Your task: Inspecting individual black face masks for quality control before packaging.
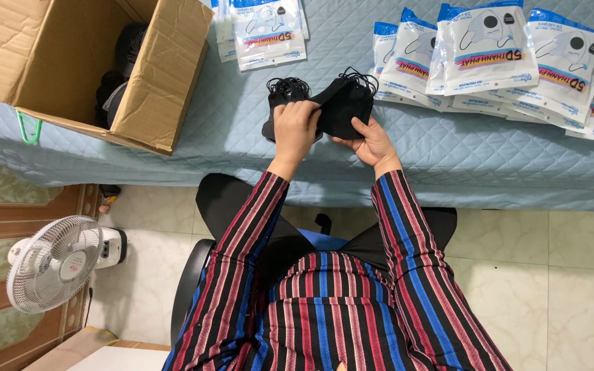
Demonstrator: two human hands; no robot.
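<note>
Quilted pale-blue cloth covers the table in front of me, with tiled floor below it and a white fan standing off to the left by a wooden wall panel. From my head view I see both of my striped sleeves reaching up to the table edge. My left hand is closed around a stack of black face masks, fingers wrapped over its left end, and my right hand pinches the same stack from below and the right, thumb lying across the dark fabric. The stack sits just above the cloth near the table's front edge, its black ear loops curling out at the top on both sides. An open cardboard box rests on the table at the left, holding more dark items I cannot make out clearly, with a green clip on its near edge. White-and-blue sealed mask packets lie overlapping along the right, and a few more packets sit at the top centre.
</note>
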